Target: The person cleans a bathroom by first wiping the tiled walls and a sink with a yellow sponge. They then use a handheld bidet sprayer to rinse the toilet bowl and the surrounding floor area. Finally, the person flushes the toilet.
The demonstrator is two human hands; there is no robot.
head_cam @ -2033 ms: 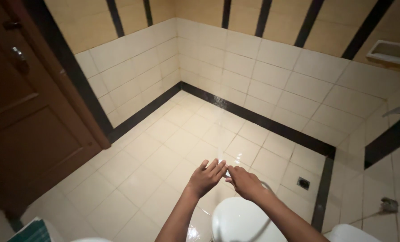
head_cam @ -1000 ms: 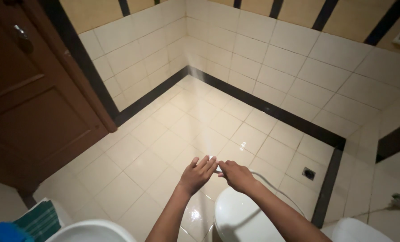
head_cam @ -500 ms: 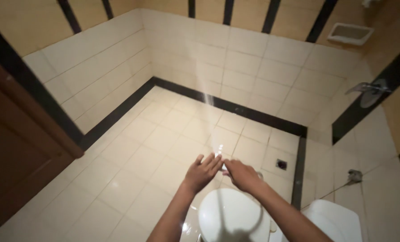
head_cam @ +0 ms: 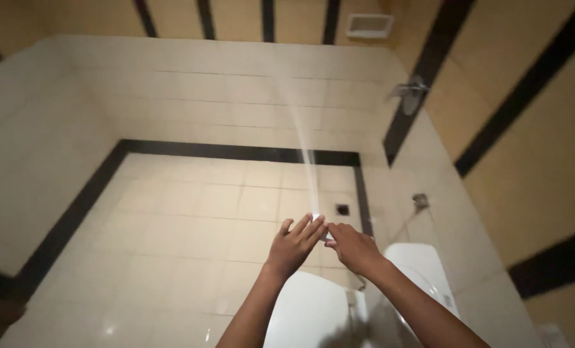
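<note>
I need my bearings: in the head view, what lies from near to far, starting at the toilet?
Toilet → right hand holding the spray nozzle → floor drain → black floor border → soap dish high on the far wall.

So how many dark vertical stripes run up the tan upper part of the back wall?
4, side by side above the cream tiles: stripe one furthest left, stripe two, stripe three, and stripe four beside the white soap dish. More may lie outside the frame.

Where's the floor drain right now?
In the head view the small dark floor drain sits in the cream tiled floor just right of centre, near the black border strip, a little above the right hand in the frame.
</note>
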